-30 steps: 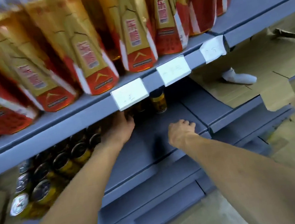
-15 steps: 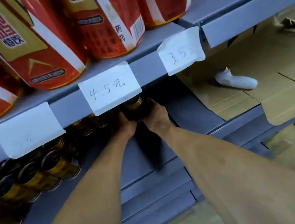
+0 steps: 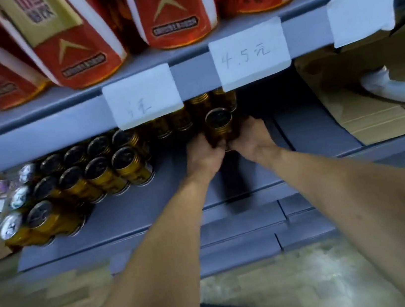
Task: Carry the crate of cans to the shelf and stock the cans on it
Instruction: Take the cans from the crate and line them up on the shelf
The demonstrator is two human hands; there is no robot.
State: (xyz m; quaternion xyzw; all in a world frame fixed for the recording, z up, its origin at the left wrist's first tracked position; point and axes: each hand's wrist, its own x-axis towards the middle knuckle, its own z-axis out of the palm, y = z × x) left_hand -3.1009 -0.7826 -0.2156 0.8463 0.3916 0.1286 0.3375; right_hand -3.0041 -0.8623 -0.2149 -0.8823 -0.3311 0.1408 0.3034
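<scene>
Two hands, left hand [image 3: 205,156] and right hand [image 3: 253,141], are wrapping their fingers low around a hard, smooth, probably heavy can [image 3: 219,125].

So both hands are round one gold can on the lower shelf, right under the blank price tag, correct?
Nearly. In the head view the left hand and right hand do grip one gold can on the lower shelf, but it stands under the tag marked 4.5, not a blank one.
</scene>
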